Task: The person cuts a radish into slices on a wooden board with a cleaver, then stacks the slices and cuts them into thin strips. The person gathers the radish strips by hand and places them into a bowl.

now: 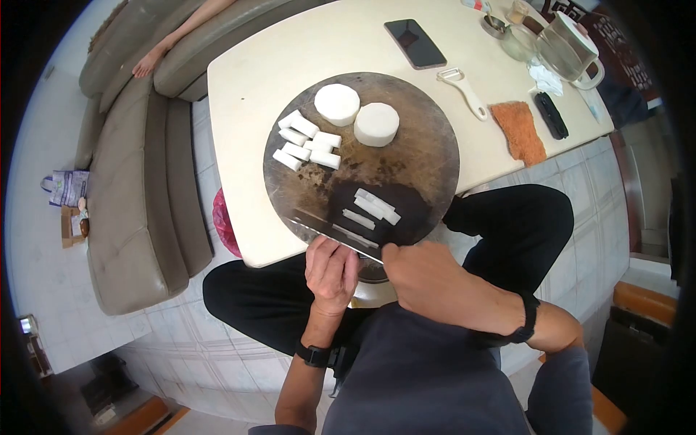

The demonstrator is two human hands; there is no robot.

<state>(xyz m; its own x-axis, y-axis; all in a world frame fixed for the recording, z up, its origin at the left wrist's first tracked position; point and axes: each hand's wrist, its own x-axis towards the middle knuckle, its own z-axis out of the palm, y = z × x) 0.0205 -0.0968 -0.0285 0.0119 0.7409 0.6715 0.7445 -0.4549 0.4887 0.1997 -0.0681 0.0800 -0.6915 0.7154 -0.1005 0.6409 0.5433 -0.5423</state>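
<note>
At the near edge of the round board (424, 116), my right hand (420, 279) is wrapped round the handle end of a knife (312, 222), whose blade points left across the board. My left hand (331, 272) is close against the near side of the blade, its fingers bent; what they hold, if anything, is hidden. Just beyond the blade lie white slices (377, 206) and a thin strip (358, 220). Farther back are two thick white rounds, one on the left (337, 104) and one on the right (376, 125), with several short white sticks (296, 151) beside them.
The cream table (239, 145) also bears a phone (415, 43), a peeler (464, 92), an orange cloth (518, 132), a black case (551, 115) and a glass jug (568, 49). A person's bare foot (150, 61) rests on the grey sofa (130, 181). A pink bag (225, 225) hangs low left.
</note>
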